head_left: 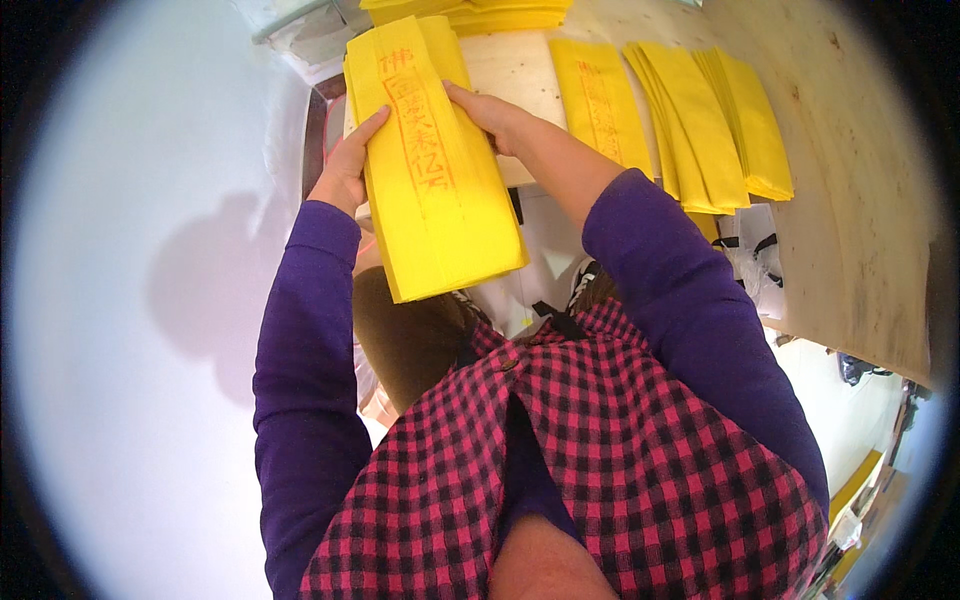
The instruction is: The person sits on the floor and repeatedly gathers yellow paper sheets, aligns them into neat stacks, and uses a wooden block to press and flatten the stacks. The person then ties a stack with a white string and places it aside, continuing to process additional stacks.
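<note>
A thick stack of yellow paper sheets [450, 225], long and narrow with red printing down its face, is held up in front of me. My left hand [347, 165] grips its left edge, the thumb lying on top. From the other side my right hand [495, 118] holds the right edge, its thumb also pressed on the upper face. The fingers under the stack are hidden. The stack's near end tilts toward me, past the edge of the pale wooden table [520, 85].
Several more yellow paper bundles lie to the right, one printed bundle [600, 105] and fanned bundles [690, 130] beside it. Another yellow pile [480, 14] sits at the far edge. A white wall [150, 330] stands close on my left. A wooden panel [850, 180] rises on the right.
</note>
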### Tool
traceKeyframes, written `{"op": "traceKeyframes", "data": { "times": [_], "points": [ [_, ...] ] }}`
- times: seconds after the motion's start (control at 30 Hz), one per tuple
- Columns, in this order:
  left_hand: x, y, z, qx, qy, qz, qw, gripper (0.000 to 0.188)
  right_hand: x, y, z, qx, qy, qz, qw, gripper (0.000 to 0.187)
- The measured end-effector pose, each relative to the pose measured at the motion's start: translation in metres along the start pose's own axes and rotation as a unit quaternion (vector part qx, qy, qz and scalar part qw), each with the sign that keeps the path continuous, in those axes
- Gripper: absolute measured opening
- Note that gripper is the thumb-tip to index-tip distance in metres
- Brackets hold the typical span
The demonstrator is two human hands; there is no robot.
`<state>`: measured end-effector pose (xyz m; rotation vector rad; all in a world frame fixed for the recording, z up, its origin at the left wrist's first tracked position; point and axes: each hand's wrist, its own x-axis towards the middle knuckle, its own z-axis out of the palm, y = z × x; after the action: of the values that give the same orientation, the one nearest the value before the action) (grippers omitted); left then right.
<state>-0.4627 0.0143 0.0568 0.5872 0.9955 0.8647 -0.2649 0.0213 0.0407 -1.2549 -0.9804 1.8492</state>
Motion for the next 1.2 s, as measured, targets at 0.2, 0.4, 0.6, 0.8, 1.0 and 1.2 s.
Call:
{"op": "traceKeyframes", "data": {
  "times": [0.2, 0.4, 0.6, 0.8, 1.0, 1.2],
  "points": [
    [0.02, -0.001, -0.012, 0.009, -0.017, -0.011, 1.0, 0.043, 0.016, 0.009, -0.004, 0.038, -0.004, 0.023, 0.999, 0.058],
    [0.034, -0.015, -0.022, 0.023, 0.02, -0.027, 0.999, 0.048, 0.017, 0.025, -0.007, 0.083, 0.041, 0.033, 0.995, 0.059],
    [0.03, -0.021, -0.025, 0.048, 0.057, -0.007, 0.997, 0.046, 0.009, 0.03, -0.006, 0.119, 0.049, 0.034, 0.991, 0.056],
    [0.016, -0.037, -0.037, 0.009, 0.061, -0.004, 0.998, 0.053, 0.007, 0.034, -0.007, 0.113, 0.048, 0.025, 0.992, 0.055],
    [-0.021, -0.069, -0.044, 0.006, 0.186, 0.02, 0.982, 0.049, 0.009, 0.038, -0.007, 0.112, 0.046, 0.032, 0.992, 0.056],
    [-0.055, -0.106, -0.039, 0.063, 0.135, 0.047, 0.988, 0.051, 0.013, 0.047, -0.007, 0.135, 0.029, 0.005, 0.99, 0.06]
  ]
}}
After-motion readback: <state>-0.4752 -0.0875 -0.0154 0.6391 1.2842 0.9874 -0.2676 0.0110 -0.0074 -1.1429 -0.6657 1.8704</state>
